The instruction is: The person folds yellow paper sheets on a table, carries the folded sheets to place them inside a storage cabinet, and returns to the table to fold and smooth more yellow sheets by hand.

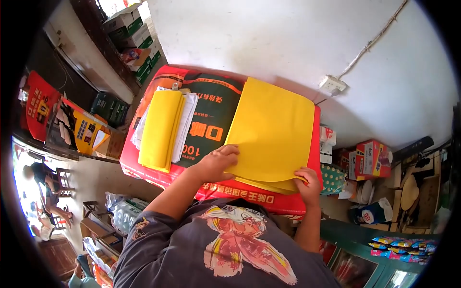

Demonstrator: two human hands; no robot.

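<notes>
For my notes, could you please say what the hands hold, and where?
The yellow sheet, its near right corner in the right hand; for the left hand, unclear.

Dark grey T-shirt (177, 252) — pink butterfly-like print (229, 245), short sleeves (157, 222).

Soft, fairly bright light fills the room, with the white wall (240, 38) lit evenly — a faint shadow spreads at its right. Glare burns out the opening (20, 175) on the left, where the person (47, 185) looks small and soft. The yellow sheet (273, 125) is crisp; wide-lens distortion bends the edges — black corners surround everything.
</notes>
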